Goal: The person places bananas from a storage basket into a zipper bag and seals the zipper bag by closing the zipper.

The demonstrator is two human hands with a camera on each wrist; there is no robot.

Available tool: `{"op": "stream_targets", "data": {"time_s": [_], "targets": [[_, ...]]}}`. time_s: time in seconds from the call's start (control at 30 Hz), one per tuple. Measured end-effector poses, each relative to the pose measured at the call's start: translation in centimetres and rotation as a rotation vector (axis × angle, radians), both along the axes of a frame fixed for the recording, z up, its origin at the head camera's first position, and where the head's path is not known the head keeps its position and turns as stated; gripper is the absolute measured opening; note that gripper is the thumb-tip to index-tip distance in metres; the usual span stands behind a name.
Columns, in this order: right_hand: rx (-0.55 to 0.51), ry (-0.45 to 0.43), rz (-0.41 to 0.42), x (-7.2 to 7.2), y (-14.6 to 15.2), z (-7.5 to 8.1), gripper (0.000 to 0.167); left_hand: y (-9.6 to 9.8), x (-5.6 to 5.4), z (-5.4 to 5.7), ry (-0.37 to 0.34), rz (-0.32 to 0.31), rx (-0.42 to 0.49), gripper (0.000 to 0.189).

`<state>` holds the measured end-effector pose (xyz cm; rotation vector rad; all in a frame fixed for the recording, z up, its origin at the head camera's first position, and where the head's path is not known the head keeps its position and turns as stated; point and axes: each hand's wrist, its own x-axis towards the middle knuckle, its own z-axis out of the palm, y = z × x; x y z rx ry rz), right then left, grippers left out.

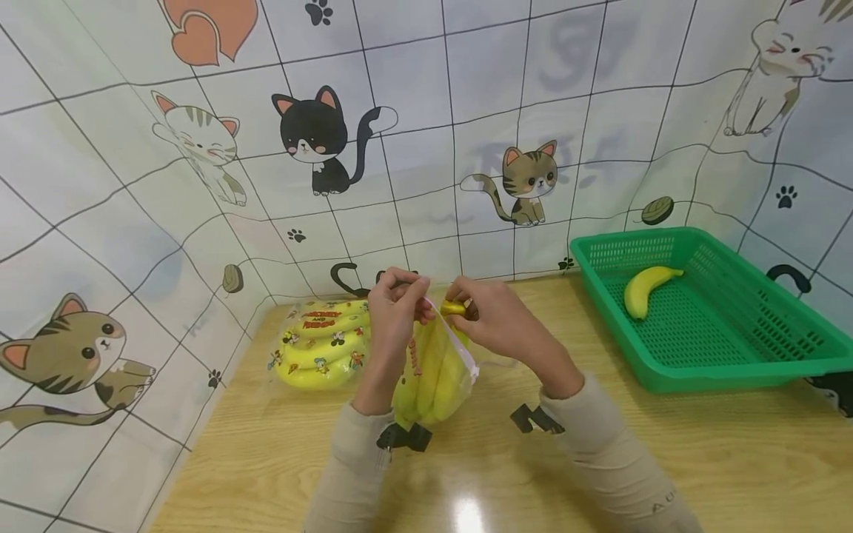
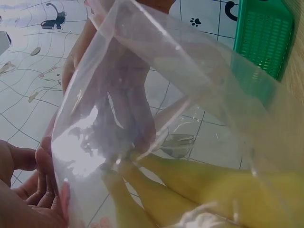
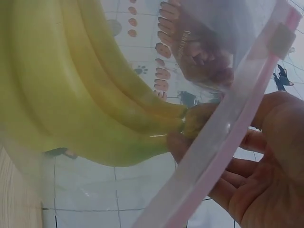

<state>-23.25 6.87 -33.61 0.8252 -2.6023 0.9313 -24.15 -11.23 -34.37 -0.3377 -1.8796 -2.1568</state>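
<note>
A clear zip bag (image 1: 469,363) with a pink slider strip holds a bunch of yellow bananas (image 1: 429,385) and stands between the two hands. The left hand (image 1: 393,318) pinches the bag's mouth at its left edge, and the left wrist view shows its thumb and fingers at the plastic. Inside the open mouth, the right hand (image 1: 496,314) grips the stem (image 3: 195,118) of the bunch, with the pink strip crossing in front of its fingers in the right wrist view. The slider (image 3: 281,40) sits near one end of the strip.
To the left lies a printed clear bag (image 1: 320,348) filled with bananas. A green plastic basket (image 1: 666,379) at the right contains a single banana (image 1: 643,292). Behind the wooden table (image 1: 266,459) hangs a cat-patterned cloth (image 1: 426,178).
</note>
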Motion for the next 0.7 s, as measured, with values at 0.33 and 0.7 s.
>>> {"op": "stream_targets", "data": {"time_s": [0.33,0.7], "targets": [[0.087,0.174,-0.05,0.0,-0.4,-0.3,0.02,0.1,0.0,0.1,-0.001,0.014,0.011,0.011],[0.065,0.378,-0.079,-0.3,-1.5,-1.8,0.012,0.3,0.0,-0.1,0.002,0.037,-0.004,0.008]]}}
